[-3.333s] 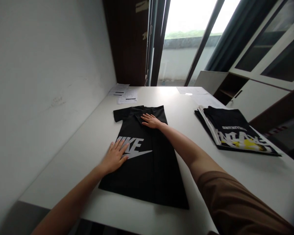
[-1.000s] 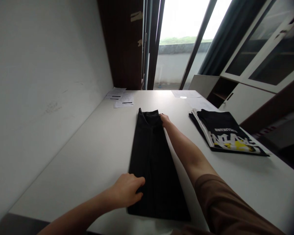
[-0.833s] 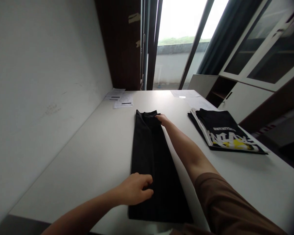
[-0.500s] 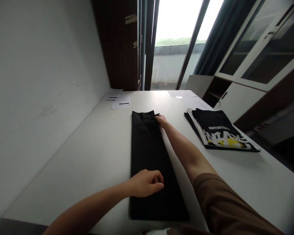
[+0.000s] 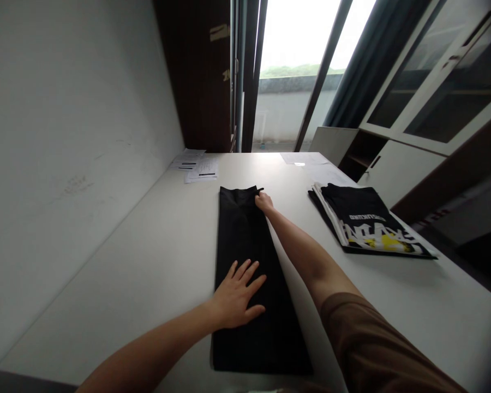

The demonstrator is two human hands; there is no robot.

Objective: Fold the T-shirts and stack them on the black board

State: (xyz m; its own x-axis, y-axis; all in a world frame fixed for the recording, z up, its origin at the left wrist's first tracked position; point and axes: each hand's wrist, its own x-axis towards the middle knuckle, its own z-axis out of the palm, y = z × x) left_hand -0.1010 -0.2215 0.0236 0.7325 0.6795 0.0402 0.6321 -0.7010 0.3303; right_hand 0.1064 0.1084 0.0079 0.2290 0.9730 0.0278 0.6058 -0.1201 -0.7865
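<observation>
Where the left hand (image 5: 236,299) lies with fingers spread, gripping nothing, the black garment (image 5: 240,232) on the tabletop (image 5: 147,262) looks soft, light, easily rucked; its far right corner, pinched by the right hand (image 5: 264,202), seems a sound hold. Folded clothes (image 5: 362,203) sit farther right.

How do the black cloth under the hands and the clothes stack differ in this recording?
The black cloth is a long, narrow strip; the clothes stack is shorter and wider.
The cloth's visible side is plain, while the stack's top shows white and yellow print.
The left hand lies spread on the cloth and the right hand grips its far end; neither touches the stack.
Both lie on the white table.
</observation>
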